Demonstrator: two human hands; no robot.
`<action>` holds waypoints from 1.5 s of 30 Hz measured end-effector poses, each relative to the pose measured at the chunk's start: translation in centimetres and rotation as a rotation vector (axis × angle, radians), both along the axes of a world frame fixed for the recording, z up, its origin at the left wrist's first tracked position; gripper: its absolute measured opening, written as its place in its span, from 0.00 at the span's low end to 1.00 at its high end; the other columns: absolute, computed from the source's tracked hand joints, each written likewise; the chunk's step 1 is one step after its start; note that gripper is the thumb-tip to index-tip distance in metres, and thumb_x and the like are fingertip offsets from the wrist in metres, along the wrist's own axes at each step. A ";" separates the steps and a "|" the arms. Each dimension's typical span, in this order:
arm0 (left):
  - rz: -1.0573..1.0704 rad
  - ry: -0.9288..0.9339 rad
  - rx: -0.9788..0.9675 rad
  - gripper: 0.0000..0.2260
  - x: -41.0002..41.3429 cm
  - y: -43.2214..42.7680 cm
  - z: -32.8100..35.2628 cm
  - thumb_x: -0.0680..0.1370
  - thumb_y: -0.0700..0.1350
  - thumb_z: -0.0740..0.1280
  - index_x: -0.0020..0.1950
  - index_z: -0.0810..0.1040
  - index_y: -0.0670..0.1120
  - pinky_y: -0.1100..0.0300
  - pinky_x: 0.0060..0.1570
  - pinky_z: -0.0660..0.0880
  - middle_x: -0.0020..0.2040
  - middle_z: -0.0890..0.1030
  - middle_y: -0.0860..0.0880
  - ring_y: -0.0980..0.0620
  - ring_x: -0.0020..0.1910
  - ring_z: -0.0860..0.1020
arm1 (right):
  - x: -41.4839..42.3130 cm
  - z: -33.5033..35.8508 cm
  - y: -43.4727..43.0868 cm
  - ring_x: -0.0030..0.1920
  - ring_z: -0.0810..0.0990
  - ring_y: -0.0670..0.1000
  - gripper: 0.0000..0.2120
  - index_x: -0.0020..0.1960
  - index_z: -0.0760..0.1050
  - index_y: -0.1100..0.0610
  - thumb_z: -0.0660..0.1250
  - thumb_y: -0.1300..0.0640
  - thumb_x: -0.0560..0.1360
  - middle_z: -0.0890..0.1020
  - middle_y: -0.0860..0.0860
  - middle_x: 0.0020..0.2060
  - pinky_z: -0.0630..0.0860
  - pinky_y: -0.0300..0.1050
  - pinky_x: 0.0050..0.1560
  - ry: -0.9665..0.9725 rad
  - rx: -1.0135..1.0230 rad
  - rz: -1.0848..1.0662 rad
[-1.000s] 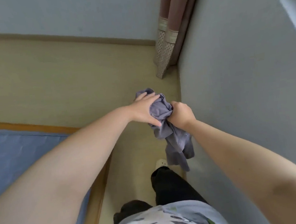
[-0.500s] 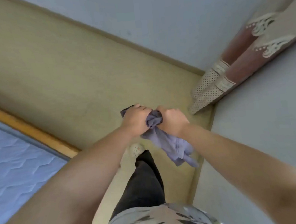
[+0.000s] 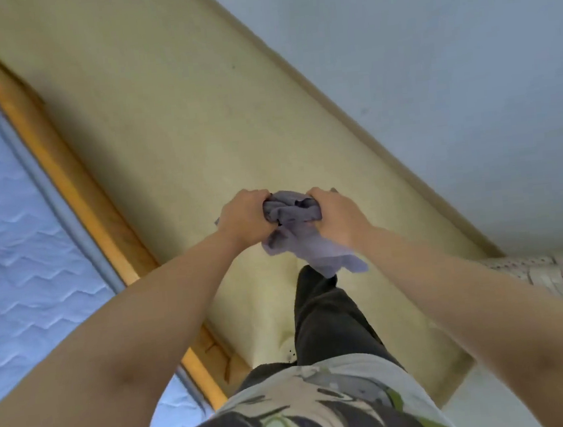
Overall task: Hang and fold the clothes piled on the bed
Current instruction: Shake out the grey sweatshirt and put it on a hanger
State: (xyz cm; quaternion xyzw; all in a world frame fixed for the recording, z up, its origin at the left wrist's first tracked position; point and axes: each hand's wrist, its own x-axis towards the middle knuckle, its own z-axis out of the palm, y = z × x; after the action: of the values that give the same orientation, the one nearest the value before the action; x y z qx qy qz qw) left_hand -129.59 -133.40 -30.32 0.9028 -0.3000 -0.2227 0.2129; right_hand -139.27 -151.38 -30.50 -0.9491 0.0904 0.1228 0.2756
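One pale blue quilted mattress (image 3: pixel 11 246) with a zigzag stitch fills the far left, edged by one orange wooden bed frame (image 3: pixel 75 195) that runs diagonally down toward the person's body. Beside the frame lies one stretch of yellowish-beige floor (image 3: pixel 172 96), bounded on its far side by one pale grey-blue wall (image 3: pixel 430 61).

Two bare forearms reach out over the floor. The left hand (image 3: pixel 244 218) is curled into a fist round one end of a single small grey-purple crumpled cloth garment (image 3: pixel 295 225), and the right hand (image 3: pixel 337 216) is likewise curled and gripping the other end, so the two fists sit just beside each other with the bunched fabric between them. A loose tail of the garment hangs below the right hand, above one leg in dark trousers (image 3: pixel 327 315). At the bottom is the person's light printed shirt (image 3: pixel 309 407). At the far right edge a strip of one patterned beige-and-pink curtain (image 3: pixel 550 273) shows, partly blurred.

Compared with half a second before, the view has swung: the bed frame now runs steeper and more of the mattress shows, the curtain has slid from upper right to the right edge, and both hands keep the same two-fisted grip on the garment
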 end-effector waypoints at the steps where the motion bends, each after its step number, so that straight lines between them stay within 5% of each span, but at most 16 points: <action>1: 0.007 0.003 -0.012 0.14 2.4 0.1 -0.3 0.68 0.48 0.70 0.51 0.75 0.45 0.55 0.41 0.73 0.50 0.79 0.44 0.42 0.50 0.77 | 3.1 -0.2 -0.2 0.44 0.73 0.59 0.07 0.47 0.70 0.59 0.65 0.58 0.71 0.77 0.54 0.37 0.68 0.50 0.40 -0.016 -0.019 0.034; 4: -0.061 -0.077 0.041 0.38 10.6 0.0 -1.0 0.66 0.50 0.74 0.73 0.63 0.45 0.51 0.58 0.71 0.68 0.68 0.43 0.42 0.63 0.69 | 12.9 -0.8 -0.8 0.47 0.72 0.58 0.07 0.48 0.70 0.58 0.65 0.59 0.72 0.76 0.54 0.39 0.64 0.47 0.37 -0.046 -0.103 0.149; 6: -0.090 -0.137 0.068 0.43 16.6 -0.5 -1.2 0.64 0.52 0.74 0.75 0.61 0.45 0.51 0.64 0.68 0.70 0.67 0.43 0.42 0.66 0.67 | 19.5 -1.0 -1.1 0.49 0.72 0.58 0.07 0.50 0.70 0.58 0.65 0.58 0.73 0.74 0.51 0.39 0.64 0.46 0.38 -0.038 -0.136 0.209; 11: 0.027 -0.057 0.066 0.29 29.9 -1.0 -1.0 0.60 0.51 0.68 0.61 0.73 0.50 0.54 0.49 0.73 0.51 0.78 0.50 0.46 0.50 0.75 | 35.4 -0.1 -0.2 0.52 0.73 0.59 0.09 0.51 0.70 0.58 0.65 0.59 0.73 0.68 0.47 0.37 0.76 0.55 0.43 -0.024 -0.100 0.328; 15: 0.191 -0.081 0.110 0.24 38.3 2.2 -1.0 0.66 0.47 0.69 0.62 0.73 0.49 0.53 0.49 0.71 0.53 0.77 0.48 0.45 0.52 0.74 | 46.8 1.0 3.1 0.51 0.72 0.59 0.08 0.50 0.70 0.59 0.66 0.59 0.73 0.63 0.43 0.32 0.73 0.51 0.38 -0.017 -0.088 0.513; 19: 0.193 -0.196 0.299 0.06 47.0 7.1 -1.2 0.72 0.47 0.65 0.45 0.71 0.47 0.59 0.43 0.62 0.44 0.78 0.49 0.47 0.50 0.72 | 57.1 0.9 8.2 0.50 0.74 0.58 0.08 0.51 0.70 0.60 0.65 0.60 0.74 0.62 0.45 0.33 0.67 0.47 0.36 -0.015 -0.142 0.690; 23: 0.232 -0.174 0.323 0.06 57.1 12.3 -2.0 0.72 0.48 0.64 0.40 0.68 0.49 0.60 0.41 0.59 0.36 0.72 0.51 0.49 0.47 0.71 | 68.0 0.5 13.8 0.51 0.75 0.57 0.08 0.53 0.70 0.59 0.63 0.61 0.74 0.68 0.48 0.36 0.65 0.45 0.36 -0.030 -0.250 0.765; 28: 0.218 -0.159 0.343 0.07 70.5 18.6 -1.9 0.72 0.48 0.63 0.38 0.67 0.49 0.58 0.40 0.61 0.34 0.71 0.53 0.49 0.45 0.71 | 81.4 1.2 20.5 0.53 0.76 0.56 0.11 0.57 0.69 0.58 0.62 0.63 0.75 0.77 0.54 0.51 0.62 0.45 0.36 -0.005 -0.402 0.820; 32: 0.257 -0.122 0.327 0.08 79.1 22.9 -1.3 0.72 0.48 0.63 0.37 0.66 0.49 0.58 0.41 0.64 0.32 0.70 0.52 0.49 0.43 0.70 | 90.6 1.5 25.0 0.55 0.76 0.57 0.12 0.56 0.69 0.59 0.63 0.63 0.73 0.78 0.55 0.51 0.70 0.47 0.41 0.008 -0.420 0.868; 45: 0.630 -0.079 0.302 0.06 106.7 34.5 -3.1 0.72 0.47 0.64 0.41 0.69 0.47 0.54 0.42 0.70 0.37 0.73 0.49 0.49 0.43 0.67 | 123.6 -0.7 37.4 0.54 0.75 0.59 0.09 0.56 0.68 0.60 0.63 0.61 0.76 0.77 0.55 0.49 0.65 0.49 0.38 -0.086 -0.405 1.171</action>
State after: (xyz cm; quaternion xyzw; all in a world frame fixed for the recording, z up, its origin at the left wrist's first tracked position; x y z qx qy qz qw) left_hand -22.88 -98.90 -33.41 0.9803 0.0217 -0.1526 0.1236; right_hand -15.70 -113.97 -31.24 -0.8788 -0.4348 0.1957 -0.0198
